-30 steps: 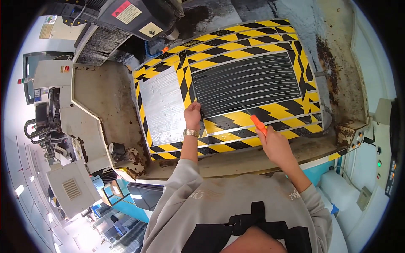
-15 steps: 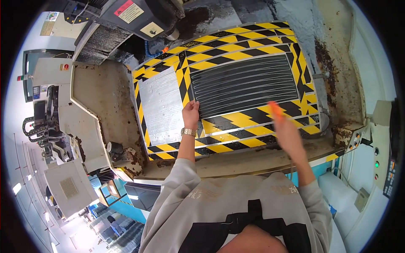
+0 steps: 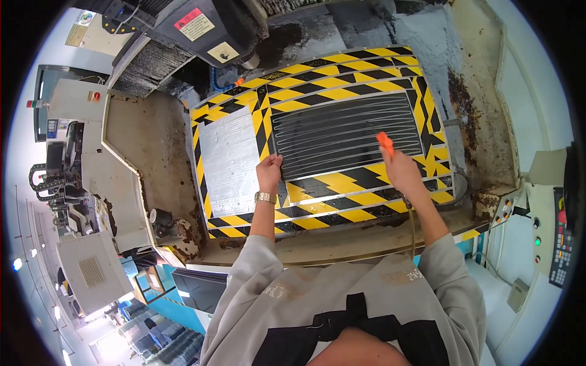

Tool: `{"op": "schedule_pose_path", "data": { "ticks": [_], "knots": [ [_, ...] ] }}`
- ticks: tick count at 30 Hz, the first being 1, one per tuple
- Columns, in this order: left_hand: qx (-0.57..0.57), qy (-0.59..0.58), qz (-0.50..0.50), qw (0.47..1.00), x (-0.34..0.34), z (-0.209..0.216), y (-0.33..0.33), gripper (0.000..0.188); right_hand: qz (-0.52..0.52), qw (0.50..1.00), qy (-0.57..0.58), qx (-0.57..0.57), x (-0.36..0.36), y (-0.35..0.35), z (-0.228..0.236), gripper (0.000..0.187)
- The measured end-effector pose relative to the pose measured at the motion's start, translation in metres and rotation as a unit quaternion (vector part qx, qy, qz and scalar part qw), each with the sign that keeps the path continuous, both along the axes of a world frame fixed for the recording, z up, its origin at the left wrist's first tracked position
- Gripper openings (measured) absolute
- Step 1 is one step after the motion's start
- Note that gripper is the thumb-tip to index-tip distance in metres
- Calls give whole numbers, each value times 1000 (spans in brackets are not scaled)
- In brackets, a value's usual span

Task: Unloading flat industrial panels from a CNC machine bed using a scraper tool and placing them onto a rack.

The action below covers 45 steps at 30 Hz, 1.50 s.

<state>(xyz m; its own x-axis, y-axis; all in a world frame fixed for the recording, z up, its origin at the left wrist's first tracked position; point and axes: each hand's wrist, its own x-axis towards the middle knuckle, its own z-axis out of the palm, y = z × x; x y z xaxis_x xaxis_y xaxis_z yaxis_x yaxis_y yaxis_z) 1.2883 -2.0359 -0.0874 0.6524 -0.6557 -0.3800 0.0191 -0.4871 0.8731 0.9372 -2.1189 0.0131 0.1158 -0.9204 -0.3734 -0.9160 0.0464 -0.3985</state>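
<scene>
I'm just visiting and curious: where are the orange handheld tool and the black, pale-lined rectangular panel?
Orange handheld tool (image 3: pixel 384 141), head view: its orange body.
Black, pale-lined rectangular panel (image 3: pixel 342 135), head view: middle of its face.

Vented pale cabinet at left, button-studded control panel at right

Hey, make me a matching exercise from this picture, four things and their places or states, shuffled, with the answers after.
1. Left hand
2. Right hand
3. Watch
4. Silver sheet

A. Bordered by striped tape
B. Worn on the left arm
C. Beside the dark lined panel's left edge
D. Holding the orange tool

Pairs: 1-C, 2-D, 3-B, 4-A
</scene>
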Motion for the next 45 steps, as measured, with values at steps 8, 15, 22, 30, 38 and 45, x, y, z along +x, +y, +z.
{"op": "schedule_pose_path", "data": {
  "ticks": [8, 15, 22, 30, 38, 45],
  "knots": [
    [3, 6, 6, 1000, 8, 0, -4, 28, 122, 985, -120, -11, 80, 18, 30, 65],
    [-16, 28, 0, 999, 12, 15, -3, 25, -178, 973, -133, 67, -56, -35, 28, 74],
    [-20, -19, -16, 999, 6, 21, -9, 21, 16, 972, -208, 105, 4, -2, 39, 67],
    [-21, -17, -50, 998, 2, 29, 3, 21, 93, 962, -232, 106, -10, 56, 47, 68],
    [-69, 26, -85, 994, -9, 62, 21, 14, -195, 954, -220, 64, -161, 30, 59, 63],
    [-53, 86, -110, 989, -49, 123, 17, 29, -110, 968, -200, 100, -176, 57, 38, 61]
  ]
}}
